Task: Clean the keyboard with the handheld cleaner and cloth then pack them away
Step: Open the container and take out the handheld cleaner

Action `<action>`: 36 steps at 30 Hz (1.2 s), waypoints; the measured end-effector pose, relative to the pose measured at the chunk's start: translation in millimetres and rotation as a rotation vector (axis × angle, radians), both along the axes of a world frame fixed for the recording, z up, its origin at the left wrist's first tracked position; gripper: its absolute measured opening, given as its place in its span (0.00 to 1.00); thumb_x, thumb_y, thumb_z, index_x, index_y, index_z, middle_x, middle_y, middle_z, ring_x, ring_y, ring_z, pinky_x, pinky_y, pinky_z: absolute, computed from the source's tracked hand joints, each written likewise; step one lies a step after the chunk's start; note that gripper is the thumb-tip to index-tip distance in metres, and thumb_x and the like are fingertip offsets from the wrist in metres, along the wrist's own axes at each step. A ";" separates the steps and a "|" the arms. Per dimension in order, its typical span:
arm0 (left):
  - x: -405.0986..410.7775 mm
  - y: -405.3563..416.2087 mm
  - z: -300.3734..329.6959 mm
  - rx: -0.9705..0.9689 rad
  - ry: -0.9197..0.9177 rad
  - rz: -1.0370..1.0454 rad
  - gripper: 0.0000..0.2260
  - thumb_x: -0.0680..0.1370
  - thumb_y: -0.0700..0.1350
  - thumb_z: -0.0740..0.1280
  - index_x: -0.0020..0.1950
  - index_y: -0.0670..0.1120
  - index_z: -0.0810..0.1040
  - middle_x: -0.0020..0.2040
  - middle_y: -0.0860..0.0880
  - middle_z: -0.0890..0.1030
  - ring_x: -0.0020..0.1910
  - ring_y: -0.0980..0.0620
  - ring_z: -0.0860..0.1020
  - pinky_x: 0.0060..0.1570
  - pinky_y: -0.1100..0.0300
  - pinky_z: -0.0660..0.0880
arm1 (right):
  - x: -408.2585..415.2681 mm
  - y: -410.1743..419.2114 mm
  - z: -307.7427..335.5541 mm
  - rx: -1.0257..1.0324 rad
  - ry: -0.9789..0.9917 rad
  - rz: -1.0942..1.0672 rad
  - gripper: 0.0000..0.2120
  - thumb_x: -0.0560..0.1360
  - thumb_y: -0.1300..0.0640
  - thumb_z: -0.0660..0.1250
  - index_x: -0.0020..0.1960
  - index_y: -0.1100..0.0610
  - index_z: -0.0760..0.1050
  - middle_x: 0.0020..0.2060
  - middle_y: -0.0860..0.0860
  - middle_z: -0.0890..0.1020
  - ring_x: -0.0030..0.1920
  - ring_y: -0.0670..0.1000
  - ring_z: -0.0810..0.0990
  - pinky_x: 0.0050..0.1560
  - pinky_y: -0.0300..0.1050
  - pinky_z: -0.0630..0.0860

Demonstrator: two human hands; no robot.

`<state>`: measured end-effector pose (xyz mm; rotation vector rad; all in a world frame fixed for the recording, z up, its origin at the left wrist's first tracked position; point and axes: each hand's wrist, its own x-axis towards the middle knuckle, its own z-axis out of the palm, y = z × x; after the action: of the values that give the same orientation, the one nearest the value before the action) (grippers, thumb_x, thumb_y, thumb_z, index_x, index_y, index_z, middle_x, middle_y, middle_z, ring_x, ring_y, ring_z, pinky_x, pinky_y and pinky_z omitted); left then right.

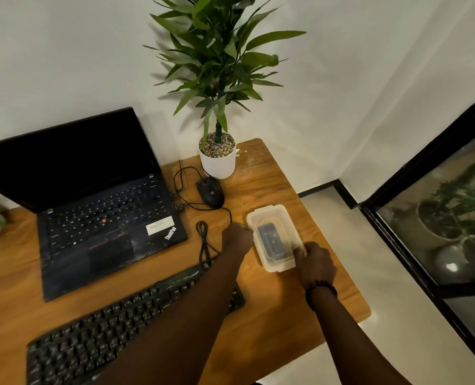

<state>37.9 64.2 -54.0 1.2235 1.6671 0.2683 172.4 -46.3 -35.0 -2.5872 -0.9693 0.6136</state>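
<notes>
A translucent plastic box with its lid on stands on the wooden desk's right side. A dark object, probably the handheld cleaner, shows through the lid. No cloth can be made out. My left hand grips the box's left edge. My right hand grips its near right corner, thumb on the lid. The black keyboard lies at the front left, partly under my left forearm.
An open black laptop sits at the left. A wired black mouse, a white plant pot and a coiled black cable lie behind and left of the box. The desk edge drops off at the right.
</notes>
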 end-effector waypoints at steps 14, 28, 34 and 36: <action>-6.8 -19.0 24.0 0.075 -0.219 0.002 0.08 0.81 0.41 0.63 0.55 0.38 0.78 0.48 0.40 0.83 0.40 0.47 0.81 0.41 0.56 0.80 | -19.6 -3.4 45.1 0.559 0.304 -0.190 0.09 0.77 0.56 0.66 0.54 0.56 0.67 0.47 0.53 0.77 0.45 0.52 0.78 0.34 0.36 0.72; 1.0 -79.6 -1.7 -0.031 0.009 -0.223 0.16 0.77 0.46 0.71 0.59 0.39 0.73 0.54 0.37 0.82 0.52 0.39 0.82 0.51 0.44 0.81 | -12.6 -98.5 -4.7 0.326 -0.147 -0.003 0.26 0.76 0.60 0.66 0.71 0.58 0.61 0.65 0.59 0.74 0.62 0.61 0.76 0.59 0.60 0.76; 2.7 -88.1 0.3 -0.001 -0.009 -0.251 0.15 0.78 0.45 0.70 0.61 0.38 0.74 0.55 0.39 0.83 0.52 0.40 0.83 0.52 0.45 0.81 | -17.5 -110.2 -33.7 0.074 -0.119 0.168 0.20 0.76 0.63 0.59 0.68 0.64 0.65 0.63 0.62 0.71 0.62 0.63 0.72 0.60 0.58 0.72; 2.9 -90.4 -0.7 0.053 0.001 -0.234 0.15 0.78 0.44 0.70 0.60 0.38 0.74 0.56 0.38 0.82 0.54 0.38 0.82 0.51 0.45 0.80 | -17.2 -109.1 -36.7 0.007 -0.175 0.200 0.23 0.75 0.62 0.64 0.69 0.63 0.65 0.66 0.62 0.70 0.65 0.63 0.71 0.62 0.59 0.73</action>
<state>40.7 -26.2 -54.7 1.4443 1.5087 0.1687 155.2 -155.4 -71.7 -2.5910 -1.2946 0.4351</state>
